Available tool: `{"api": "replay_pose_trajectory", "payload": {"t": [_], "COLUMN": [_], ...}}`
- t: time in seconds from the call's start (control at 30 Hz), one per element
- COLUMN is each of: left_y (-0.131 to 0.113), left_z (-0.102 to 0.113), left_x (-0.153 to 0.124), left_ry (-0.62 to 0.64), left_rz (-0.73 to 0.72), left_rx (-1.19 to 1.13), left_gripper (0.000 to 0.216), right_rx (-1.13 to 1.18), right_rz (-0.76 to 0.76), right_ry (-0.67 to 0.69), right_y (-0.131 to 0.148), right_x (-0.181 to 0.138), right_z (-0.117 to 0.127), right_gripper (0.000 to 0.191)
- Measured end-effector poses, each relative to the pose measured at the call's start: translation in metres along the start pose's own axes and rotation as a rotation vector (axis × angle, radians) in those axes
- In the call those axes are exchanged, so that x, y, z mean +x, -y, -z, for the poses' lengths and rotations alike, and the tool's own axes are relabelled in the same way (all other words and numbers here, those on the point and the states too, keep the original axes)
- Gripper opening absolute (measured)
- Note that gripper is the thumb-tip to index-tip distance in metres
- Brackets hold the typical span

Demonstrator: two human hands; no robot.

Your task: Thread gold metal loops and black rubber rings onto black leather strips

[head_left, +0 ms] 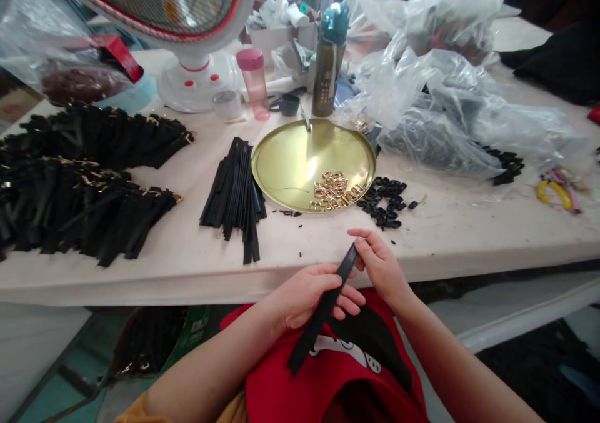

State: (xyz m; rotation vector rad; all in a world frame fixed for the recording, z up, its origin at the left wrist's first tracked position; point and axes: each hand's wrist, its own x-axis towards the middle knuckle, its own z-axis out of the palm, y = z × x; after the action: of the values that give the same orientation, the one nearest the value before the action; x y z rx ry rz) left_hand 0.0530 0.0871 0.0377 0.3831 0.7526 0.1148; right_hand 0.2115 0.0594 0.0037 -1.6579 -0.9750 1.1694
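Observation:
A flat black strap [315, 329] runs slantwise over my lap, its upper end near the table's front edge. My left hand [323, 292] grips it around the middle, thumb on top and fingers beneath. At the upper end, my right hand [377, 260] pinches the strap's tip between thumb and fingers. Beyond my hands lies a round gold tray [285, 160] with a heap of small gold buckles [335, 190] near its front rim. Small black loops [385, 201] are piled right of the tray, and a stack of black straps [234, 189] lies to its left.
Bundles of black straps with gold buckles [84, 210] cover the table's left side. A fan [197, 79], a pink cup [253, 85] and a dark bottle [325, 79] stand at the back. Clear plastic bags [450, 110] fill the right rear, near yellow-handled pliers [553, 192].

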Motion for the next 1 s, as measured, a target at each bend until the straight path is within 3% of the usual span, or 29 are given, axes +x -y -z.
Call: {"api": "replay_pose_trajectory", "payload": {"t": [0.17, 0.3, 0.43, 0.5, 0.7, 0.83, 0.9, 1.0], "left_y": [-0.002, -0.005, -0.012, -0.014, -0.012, -0.012, -0.012, -0.01], "left_z": [0.007, 0.016, 0.022, 0.024, 0.022, 0.017, 0.014, 0.007], "left_x": [0.008, 0.011, 0.014, 0.016, 0.017, 0.01, 0.007, 0.002], "left_ry": [-0.063, -0.147, -0.173, -0.15, -0.109, -0.106, -0.085, -0.043], "left_rz": [-0.052, -0.172, -0.151, -0.124, -0.148, -0.139, -0.15, -0.176], "left_rx": [0.032, 0.136, 0.212, 0.213, 0.169, 0.189, 0.22, 0.259], "left_gripper": [0.026, 0.033, 0.023, 0.019, 0.017, 0.017, 0.015, 0.01], "right_rx": [-0.161, -0.339, -0.671, -0.804, -1.084, -1.225, -1.137, -0.696], "right_rz": [0.174, 0.161, 0.194, 0.241, 0.251, 0.257, 0.234, 0.14], "right_ry": [-0.207, -0.433, -0.614, -0.577, -0.239, -0.205, -0.259, -0.274], "right_y": [0.003, -0.002, -0.012, -0.014, -0.012, -0.009, -0.006, 0.0], "right_x": [0.012, 0.025, 0.043, 0.056, 0.09, 0.087, 0.074, 0.046], "right_z": [0.039, 0.087, 0.125, 0.135, 0.143, 0.145, 0.14, 0.116], "right_gripper": [0.031, 0.031, 0.031, 0.029, 0.024, 0.019, 0.018, 0.02]}}
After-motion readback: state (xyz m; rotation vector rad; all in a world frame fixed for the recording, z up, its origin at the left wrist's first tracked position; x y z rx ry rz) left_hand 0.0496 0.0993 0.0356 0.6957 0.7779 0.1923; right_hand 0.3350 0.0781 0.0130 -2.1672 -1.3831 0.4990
